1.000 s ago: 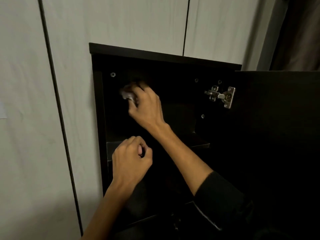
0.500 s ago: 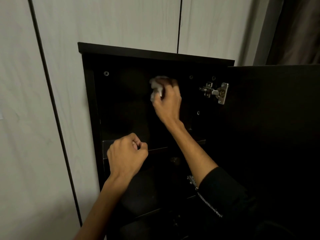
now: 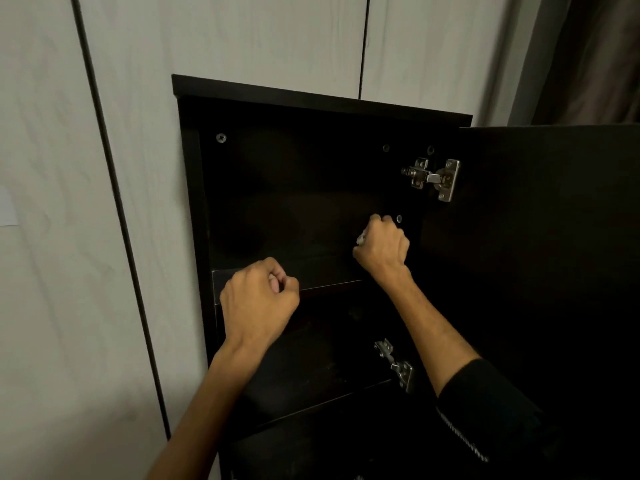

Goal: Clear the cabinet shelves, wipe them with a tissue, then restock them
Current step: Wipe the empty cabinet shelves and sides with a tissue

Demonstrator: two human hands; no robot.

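A dark cabinet point(image 3: 322, 98) stands open in front of me, its top compartment bare. My right hand point(image 3: 382, 249) is inside that compartment, low at the right, near the right wall just above the shelf point(image 3: 329, 284). It is fisted around a crumpled white tissue point(image 3: 361, 239), of which only a small edge shows. My left hand point(image 3: 258, 303) hovers in front of the shelf's left front edge, fingers curled into a loose fist with nothing visible in it.
The cabinet door point(image 3: 554, 271) hangs open to the right on two metal hinges point(image 3: 436, 178). A lower shelf point(image 3: 311, 403) lies below in deep shadow. Pale wall panels point(image 3: 86, 237) flank the cabinet at left and behind.
My right hand with the tissue swept from the upper left of the back panel across to the right, then down to just above the shelf. My left hand stayed about where it was.
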